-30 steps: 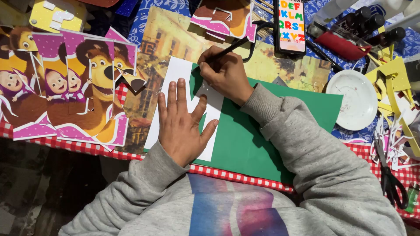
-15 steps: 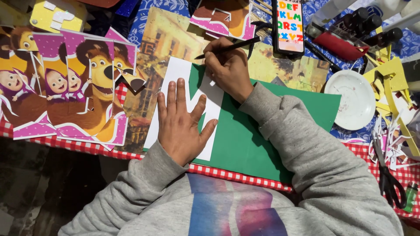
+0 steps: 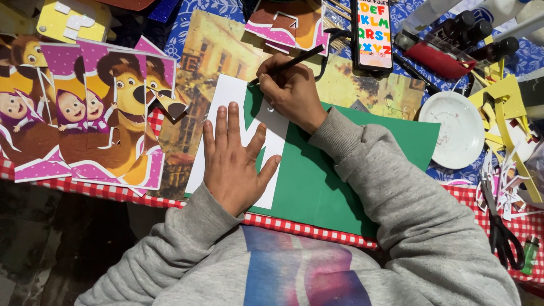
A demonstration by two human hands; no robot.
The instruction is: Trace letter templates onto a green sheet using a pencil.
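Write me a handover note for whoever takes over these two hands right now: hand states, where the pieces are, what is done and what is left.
Left hand: flat, fingers spread, pressing the white letter-shaped paper template onto the green paper sheet.
Right hand: closed grip on a black pen, tip at the template's upper inner edge.
Layout: green sheet lies on the red-checked tablecloth; black-handled scissors sit at the right, near a white round plate.
Done: template placed and held down. I cannot tell how much outline is drawn.
Left: probably finishing the outline; the green sheet looks uncut.
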